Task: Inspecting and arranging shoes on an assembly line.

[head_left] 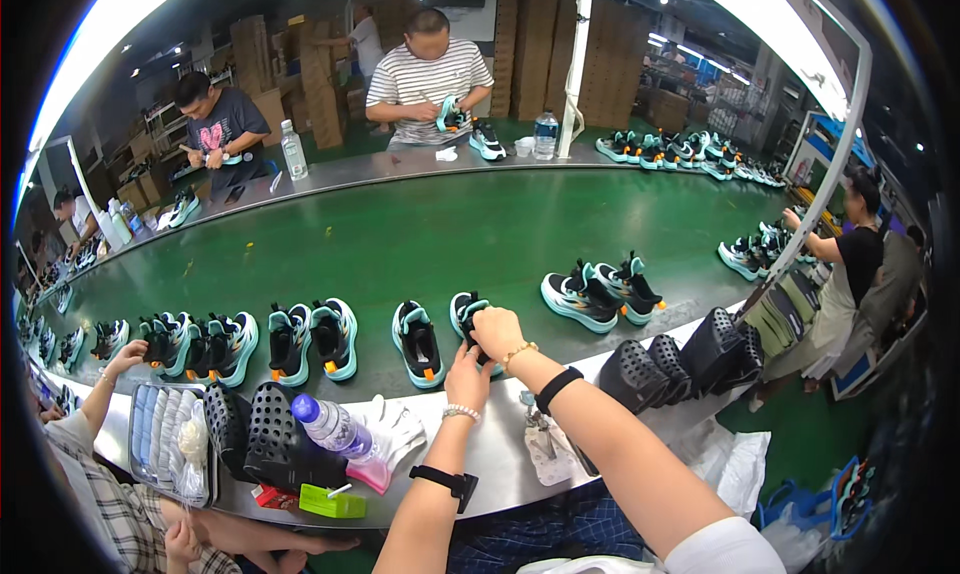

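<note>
- The sneaker (466,319), black with turquoise sole, lies on the green conveyor belt (420,234) near its front edge, just beyond the metal bench (500,454).
- The right hand (497,331) rests on top of the sneaker, its fingers curled and pressed onto the black upper.
- The left hand (467,377) touches the sneaker from below, at the heel side; its fingers are hidden behind the shoe, so I cannot tell if they are pinching it.
- Just to the left stands a second sneaker (418,344) of the same kind, and further left a row of pairs (250,344).
- To the right, another pair (600,294) stands apart on the belt.
- On the bench, near the left forearm, are a plastic bottle (333,427) lying down, white gloves (395,424) and black perforated shoe forms (262,436).
- More black forms (680,359) stand at the right end of the bench.
- A neighbour's hand (127,357) reaches to the shoes at the far left.
- Across the belt, other workers hold shoes; cardboard boxes (540,44) are stacked behind them.
</note>
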Demonstrator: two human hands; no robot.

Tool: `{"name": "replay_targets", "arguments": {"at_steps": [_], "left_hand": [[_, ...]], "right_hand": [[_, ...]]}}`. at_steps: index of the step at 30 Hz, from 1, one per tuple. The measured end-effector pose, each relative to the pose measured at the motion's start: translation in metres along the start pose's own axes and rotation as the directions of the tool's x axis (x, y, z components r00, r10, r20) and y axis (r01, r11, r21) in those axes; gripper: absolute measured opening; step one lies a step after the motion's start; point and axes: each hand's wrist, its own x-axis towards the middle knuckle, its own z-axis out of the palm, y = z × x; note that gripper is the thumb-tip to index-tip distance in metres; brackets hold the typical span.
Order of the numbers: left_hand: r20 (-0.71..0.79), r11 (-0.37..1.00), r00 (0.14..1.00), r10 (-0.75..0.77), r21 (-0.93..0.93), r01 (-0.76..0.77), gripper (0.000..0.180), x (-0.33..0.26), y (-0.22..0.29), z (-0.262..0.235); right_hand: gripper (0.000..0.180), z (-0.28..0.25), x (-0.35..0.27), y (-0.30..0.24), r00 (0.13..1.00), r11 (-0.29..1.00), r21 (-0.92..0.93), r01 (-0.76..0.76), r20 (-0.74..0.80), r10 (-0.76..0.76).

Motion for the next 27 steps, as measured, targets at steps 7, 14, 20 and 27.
{"name": "replay_targets", "arguments": {"at_steps": [7, 14, 20, 27], "left_hand": [[0.002, 0.997, 0.999, -0.034, -0.071, 0.034, 0.03, -0.001, -0.006, -0.006], [0.068, 0.995, 0.996, -0.058, -0.076, 0.064, 0.032, 0.008, -0.026, -0.002], [-0.01, 0.989, 0.998, -0.061, -0.134, 0.059, 0.018, 0.009, -0.032, 0.0], [-0.002, 0.978, 1.0, -0.015, -0.209, 0.014, 0.028, 0.008, -0.029, -0.005]], "right_hand": [[0.011, 0.005, 0.009, -0.028, 0.97, 0.971, -0.078, -0.226, 0.075, 0.232], [0.011, 0.001, 0.002, -0.033, 0.933, 0.926, 0.116, -0.36, 0.038, 0.358], [0.009, 0.028, 0.018, -0.035, 0.894, 0.882, 0.148, -0.447, 0.084, 0.44], [0.017, 0.041, 0.033, -0.044, 0.89, 0.882, 0.116, -0.457, 0.064, 0.452]]}}
